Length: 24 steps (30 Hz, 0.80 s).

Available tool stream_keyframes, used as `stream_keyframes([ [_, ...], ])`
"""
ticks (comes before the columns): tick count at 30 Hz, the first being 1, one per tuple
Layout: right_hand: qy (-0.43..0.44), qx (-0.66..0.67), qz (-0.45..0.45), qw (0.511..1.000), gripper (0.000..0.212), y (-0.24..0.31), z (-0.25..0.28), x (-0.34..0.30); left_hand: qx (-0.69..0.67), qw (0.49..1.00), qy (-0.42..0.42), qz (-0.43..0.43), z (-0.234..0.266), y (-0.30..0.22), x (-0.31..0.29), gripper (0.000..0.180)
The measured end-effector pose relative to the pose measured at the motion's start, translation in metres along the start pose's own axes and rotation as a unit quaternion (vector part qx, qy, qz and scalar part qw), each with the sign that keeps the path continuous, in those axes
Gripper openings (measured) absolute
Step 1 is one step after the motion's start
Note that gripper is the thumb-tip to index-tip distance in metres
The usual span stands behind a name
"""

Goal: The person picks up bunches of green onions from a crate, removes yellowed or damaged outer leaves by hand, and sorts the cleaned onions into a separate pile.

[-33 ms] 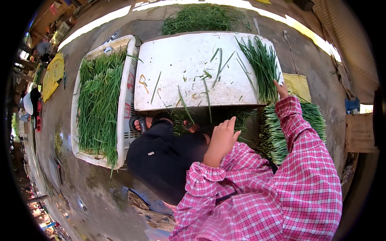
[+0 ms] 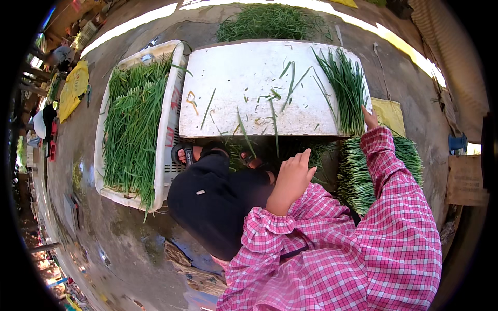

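A loose bundle of long green chives [image 2: 346, 96] lies on the right end of a white board table [image 2: 223, 67]. My right hand [image 2: 370, 118] is at the table's right edge, beside the lower end of that bundle. Its fingers point up, with a fingertip at or very near the stalks; no grip on them shows. My left hand [image 2: 293, 179] is raised above my lap, palm down, fingers stretched out and holding nothing. Loose leaves and scraps [image 2: 275, 95] are scattered over the middle of the board, some hanging off its near edge.
A white plastic crate [image 2: 161, 129] full of chives stands left of the table. Stacked chives [image 2: 358, 173] lie at the near right, below a yellow sack [image 2: 389, 115]. Another green heap [image 2: 270, 23] is on the floor beyond the table. My sandaled feet [image 2: 187, 154] are under its near edge.
The view has turned slightly, so the table and crate appear a little further right. Both hands keep nearly the same poses, and the bundle stays in place on the board.
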State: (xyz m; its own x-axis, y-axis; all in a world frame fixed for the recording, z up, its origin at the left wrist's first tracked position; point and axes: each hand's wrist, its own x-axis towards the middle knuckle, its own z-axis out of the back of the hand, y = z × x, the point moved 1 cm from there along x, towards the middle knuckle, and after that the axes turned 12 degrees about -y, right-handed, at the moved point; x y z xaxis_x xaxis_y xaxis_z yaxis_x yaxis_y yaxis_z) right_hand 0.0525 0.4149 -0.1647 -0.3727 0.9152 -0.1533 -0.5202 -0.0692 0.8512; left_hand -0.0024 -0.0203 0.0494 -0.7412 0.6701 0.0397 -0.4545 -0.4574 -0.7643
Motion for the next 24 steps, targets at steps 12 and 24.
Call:
stream_keyframes([
  [12,0.023,0.07,0.392,0.917,0.032,0.223,-0.1,-0.203,-0.128,0.903,-0.409,-0.021,0.179,-0.019,-0.167,0.028],
  [24,0.28,-0.03,0.499,0.819,0.029,0.216,-0.129,-0.318,0.435,0.797,-0.342,0.242,0.249,0.218,-0.206,0.05],
])
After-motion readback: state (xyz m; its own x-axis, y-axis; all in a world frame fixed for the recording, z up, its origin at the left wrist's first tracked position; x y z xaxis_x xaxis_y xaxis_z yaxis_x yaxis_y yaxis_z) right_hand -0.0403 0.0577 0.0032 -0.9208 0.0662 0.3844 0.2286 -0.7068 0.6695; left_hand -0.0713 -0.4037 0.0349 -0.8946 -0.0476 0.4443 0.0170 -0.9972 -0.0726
